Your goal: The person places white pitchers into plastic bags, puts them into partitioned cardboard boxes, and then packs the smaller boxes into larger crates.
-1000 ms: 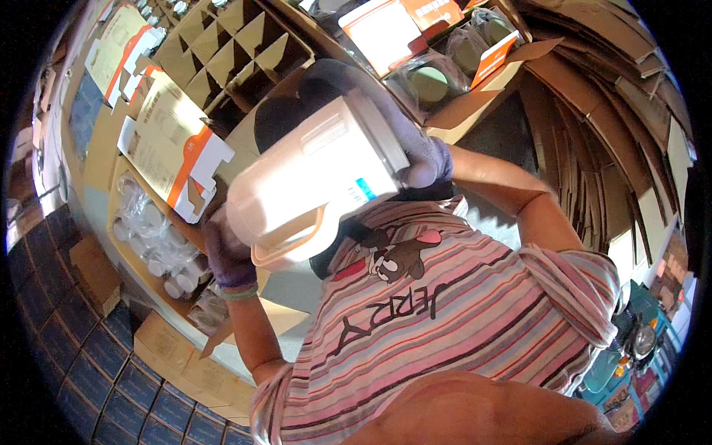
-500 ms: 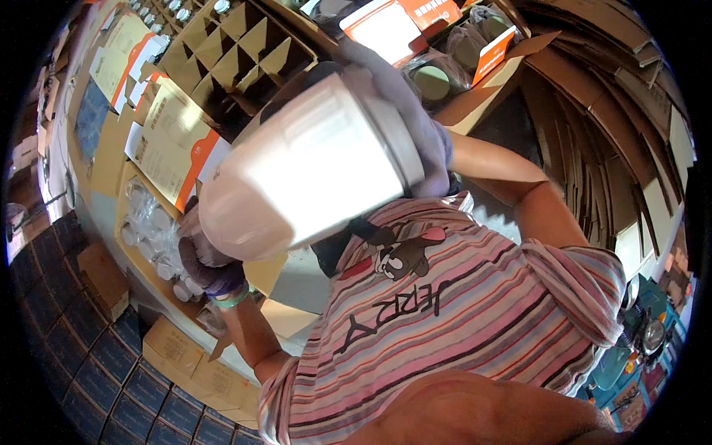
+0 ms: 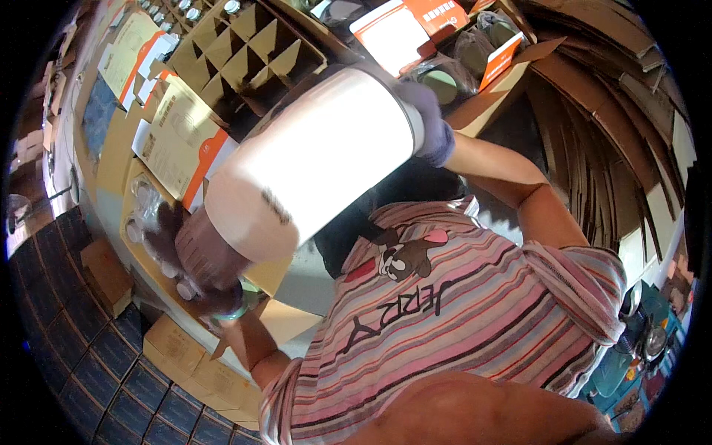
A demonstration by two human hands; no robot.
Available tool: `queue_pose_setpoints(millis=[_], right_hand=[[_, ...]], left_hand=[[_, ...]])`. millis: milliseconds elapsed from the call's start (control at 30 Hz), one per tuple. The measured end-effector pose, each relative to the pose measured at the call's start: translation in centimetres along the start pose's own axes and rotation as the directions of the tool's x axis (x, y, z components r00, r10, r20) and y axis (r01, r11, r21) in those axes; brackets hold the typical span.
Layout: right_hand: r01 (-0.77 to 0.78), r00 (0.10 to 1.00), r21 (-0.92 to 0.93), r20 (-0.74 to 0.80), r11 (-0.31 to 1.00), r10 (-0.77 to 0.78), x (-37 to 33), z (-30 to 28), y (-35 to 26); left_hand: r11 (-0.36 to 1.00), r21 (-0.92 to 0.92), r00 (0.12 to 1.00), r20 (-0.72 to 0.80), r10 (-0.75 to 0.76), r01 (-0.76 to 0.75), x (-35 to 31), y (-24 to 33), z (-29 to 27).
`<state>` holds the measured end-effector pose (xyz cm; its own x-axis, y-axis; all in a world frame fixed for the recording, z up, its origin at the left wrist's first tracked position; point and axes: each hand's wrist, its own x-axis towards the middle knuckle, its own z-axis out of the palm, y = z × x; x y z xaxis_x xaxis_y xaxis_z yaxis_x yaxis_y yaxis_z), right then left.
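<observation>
The pale vessel (image 3: 326, 156) is up at a slant between the two gloved hands, in front of the shirt! The left hand (image 3: 211, 256) grips the rounded lower end, fingers blurred; the right hand (image 3: 432, 122) clasps the rimmed upper end, most of its fingers hidden behind.

Beyond it, a divided cardboard box (image 3: 248, 41) shows its criss-cross cells, with printed cartons (image 3: 182, 144) in cream and orange lying to its left. Top right, an open box (image 3: 493, 96) carries plastic-wrapped items (image 3: 445, 81); flattened cardboard (image 3: 593, 133) stacks up along the right, dark boxes (image 3: 70, 334) fill the lower left.

Smooth, tapering walls on the vessel, sunlight whiting out its middle; knitted-looking purple-grey gloves, and soft striped cloth on the shirt (image 3: 475, 311).
</observation>
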<state>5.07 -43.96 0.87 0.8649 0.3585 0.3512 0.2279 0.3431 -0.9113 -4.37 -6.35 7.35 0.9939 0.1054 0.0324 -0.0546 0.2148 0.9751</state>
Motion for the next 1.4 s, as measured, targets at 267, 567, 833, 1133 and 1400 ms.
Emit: queue_pose_setpoints(millis=[267, 567, 833, 1133, 1400], right_hand=[[0.035, 0.999, -0.299, 0.007, 0.954, -0.035, 1.1, 0.5, 2.0], [0.285, 0.953, -0.412, 0.023, 0.865, -0.303, 1.4, 2.1, -2.8], [-0.049, 0.995, -0.026, -0.091, 0.998, 0.046, 1.3, 2.8, -3.3], [0.883, 0.469, -0.421, 0.765, 0.209, -0.440, 7.5, 0.5, -7.7], [0.528, 0.812, -0.729, 0.584, 0.436, -0.005, 7.3, 3.4, -9.7]], left_hand=[[0.805, 0.510, 0.870, -0.197, 0.452, -0.303, 0.4, 1.3, 8.3], [0.991, 0.049, 0.969, -0.221, -0.109, 0.123, -0.4, -3.6, -2.6], [0.998, -0.058, 0.982, 0.188, -0.018, 0.029, 0.9, -6.9, -7.3], [0.282, -0.814, 0.855, 0.438, -0.277, 0.508, -2.1, -11.0, -3.2], [0.763, -0.379, 0.845, 0.122, -0.520, 0.524, -3.0, -14.5, -6.7]])
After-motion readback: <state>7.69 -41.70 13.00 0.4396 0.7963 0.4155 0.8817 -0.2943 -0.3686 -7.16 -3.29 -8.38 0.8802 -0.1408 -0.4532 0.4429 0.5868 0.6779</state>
